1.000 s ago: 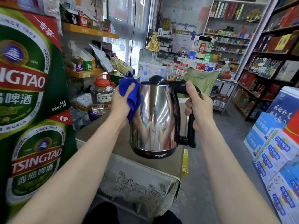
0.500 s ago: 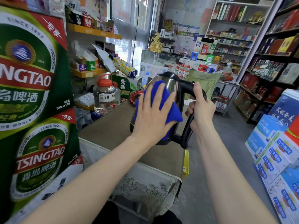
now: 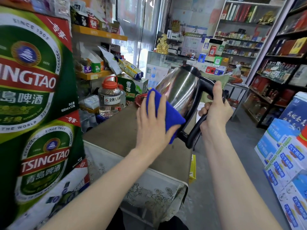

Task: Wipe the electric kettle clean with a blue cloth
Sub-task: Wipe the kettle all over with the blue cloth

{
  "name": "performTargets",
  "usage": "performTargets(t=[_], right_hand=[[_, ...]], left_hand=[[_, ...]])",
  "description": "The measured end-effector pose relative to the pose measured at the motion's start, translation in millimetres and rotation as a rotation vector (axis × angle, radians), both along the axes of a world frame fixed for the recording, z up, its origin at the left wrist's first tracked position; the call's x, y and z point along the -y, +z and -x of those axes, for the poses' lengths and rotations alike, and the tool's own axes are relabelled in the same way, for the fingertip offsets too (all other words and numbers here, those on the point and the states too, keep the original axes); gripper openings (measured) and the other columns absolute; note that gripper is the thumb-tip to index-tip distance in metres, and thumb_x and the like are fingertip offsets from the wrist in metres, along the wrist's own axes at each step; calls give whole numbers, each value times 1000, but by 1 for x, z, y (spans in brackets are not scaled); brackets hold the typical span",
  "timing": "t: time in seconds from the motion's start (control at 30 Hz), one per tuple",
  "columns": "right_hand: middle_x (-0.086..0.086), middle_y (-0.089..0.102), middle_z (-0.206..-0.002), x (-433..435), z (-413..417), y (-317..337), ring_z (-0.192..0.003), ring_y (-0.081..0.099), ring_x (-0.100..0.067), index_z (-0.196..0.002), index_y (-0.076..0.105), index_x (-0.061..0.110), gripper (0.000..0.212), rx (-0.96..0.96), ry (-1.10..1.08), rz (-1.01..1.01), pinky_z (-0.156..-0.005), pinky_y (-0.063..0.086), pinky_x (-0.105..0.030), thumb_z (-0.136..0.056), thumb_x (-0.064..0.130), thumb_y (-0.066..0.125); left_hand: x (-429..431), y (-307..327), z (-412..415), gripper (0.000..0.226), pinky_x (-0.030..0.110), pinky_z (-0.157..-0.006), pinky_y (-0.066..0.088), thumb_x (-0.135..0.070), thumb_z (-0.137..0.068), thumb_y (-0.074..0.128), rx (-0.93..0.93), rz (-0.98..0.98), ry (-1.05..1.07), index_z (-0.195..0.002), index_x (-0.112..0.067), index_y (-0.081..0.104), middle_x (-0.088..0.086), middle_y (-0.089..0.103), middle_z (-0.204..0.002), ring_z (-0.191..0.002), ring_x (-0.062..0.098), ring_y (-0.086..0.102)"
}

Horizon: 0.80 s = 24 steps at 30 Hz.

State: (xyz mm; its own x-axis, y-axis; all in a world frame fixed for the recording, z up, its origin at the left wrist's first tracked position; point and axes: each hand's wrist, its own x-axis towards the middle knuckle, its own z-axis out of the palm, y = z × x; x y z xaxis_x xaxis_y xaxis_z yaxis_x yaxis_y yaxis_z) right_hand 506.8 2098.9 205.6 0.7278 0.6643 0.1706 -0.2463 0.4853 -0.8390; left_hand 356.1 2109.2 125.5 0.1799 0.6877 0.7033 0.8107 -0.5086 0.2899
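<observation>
1. My right hand has a closed grip around the black handle of the electric kettle. It holds the kettle off the bench, tilted so the lid end points away from me and the base end comes toward me.
2. My left hand lies flat and open, fingers spread, and presses the blue cloth against the lower steel wall, close to the base. It does not clench the cloth; it pins it to the metal.
3. The steel above the cloth looks bright and mirror-like, with no smear that I can make out, so I judge the wiping well under way.
4. What I cannot see is the far side, the underside and the lid top, so I cannot say those are done. I would count the base rim, handle and lid as likely left.
5. Beyond the kettle, a clear jar with a red cap stands at the far left of the bench, well apart from my hands.
</observation>
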Motion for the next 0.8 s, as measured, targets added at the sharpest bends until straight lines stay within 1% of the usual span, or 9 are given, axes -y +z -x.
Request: performTargets(t=[0.1, 0.23, 0.3, 0.43, 0.5, 0.57, 0.63, 0.7, 0.8], right_hand=[[5, 47, -55, -2, 0, -3, -42, 34, -10, -85, 63, 15, 35, -66, 12, 25, -42, 30, -27, -89, 46, 78], [4, 39, -53, -4, -7, -4, -41, 33, -10, -87, 61, 11, 44, -140, 37, 46, -41, 30, -26, -87, 51, 78], [3, 43, -56, -3, -9, -3, -43, 34, -11, -88, 62, 10, 44, -106, 42, 37, -41, 31, -26, -87, 51, 78], [0, 52, -69, -2, -9, -1, -46, 37, -13, -95, 67, 10, 43, -18, 31, 6, -41, 33, -26, -86, 50, 79], [-1, 52, -70, -1, -8, -2, -46, 37, -13, -95, 67, 11, 42, -17, 17, -4, -41, 32, -27, -86, 50, 79], [0, 52, -71, 1, -6, -1, -45, 37, -13, -95, 66, 10, 42, -39, 12, 0, -41, 32, -26, -87, 50, 79], [1, 55, -73, 3, -3, 1, -44, 38, -10, -93, 66, 11, 39, -58, 13, 11, -40, 32, -25, -89, 47, 78], [2, 60, -76, 5, 2, 5, -43, 38, -8, -88, 66, 13, 31, -60, 18, 8, -39, 31, -23, -91, 43, 76], [2, 62, -74, 8, 6, 8, -42, 38, -7, -86, 66, 14, 29, -46, 32, 1, -39, 32, -22, -92, 40, 76]], left_hand=[[-1, 0, -9, 84, 63, -113, 22, -61, -90, 33, -187, -113, 77, -156, -13, 14, 23, 10, -162, -146, 49, 15], [-12, 28, -13, 82, 61, -112, 26, -66, -90, 31, -257, -157, 35, -154, -16, 21, 20, 16, -162, -144, 47, 22], [-18, 40, -13, 84, 56, -112, 31, -69, -89, 35, -183, -121, 14, -154, -18, 21, 17, 18, -161, -143, 44, 27], [-23, 51, -12, 82, 49, -110, 36, -70, -89, 37, 118, 35, -40, -153, -23, 18, 11, 21, -161, -142, 35, 30], [-17, 47, -15, 81, 51, -112, 34, -68, -90, 36, 155, 28, -4, -154, -22, 17, 11, 20, -162, -144, 35, 28], [-6, 40, -21, 82, 56, -113, 29, -67, -90, 35, 71, -47, 70, -154, -20, 17, 15, 17, -162, -145, 41, 24], [3, 34, -29, 82, 62, -113, 23, -65, -90, 35, -94, -144, 121, -155, -17, 17, 19, 14, -163, -146, 47, 18], [6, 34, -33, 81, 65, -112, 19, -62, -90, 41, -219, -225, 134, -154, -17, 20, 20, 13, -163, -145, 50, 15], [-1, 48, -30, 77, 65, -112, 18, -58, -87, 46, -297, -295, 96, -151, -19, 28, 17, 18, -162, -145, 49, 19]])
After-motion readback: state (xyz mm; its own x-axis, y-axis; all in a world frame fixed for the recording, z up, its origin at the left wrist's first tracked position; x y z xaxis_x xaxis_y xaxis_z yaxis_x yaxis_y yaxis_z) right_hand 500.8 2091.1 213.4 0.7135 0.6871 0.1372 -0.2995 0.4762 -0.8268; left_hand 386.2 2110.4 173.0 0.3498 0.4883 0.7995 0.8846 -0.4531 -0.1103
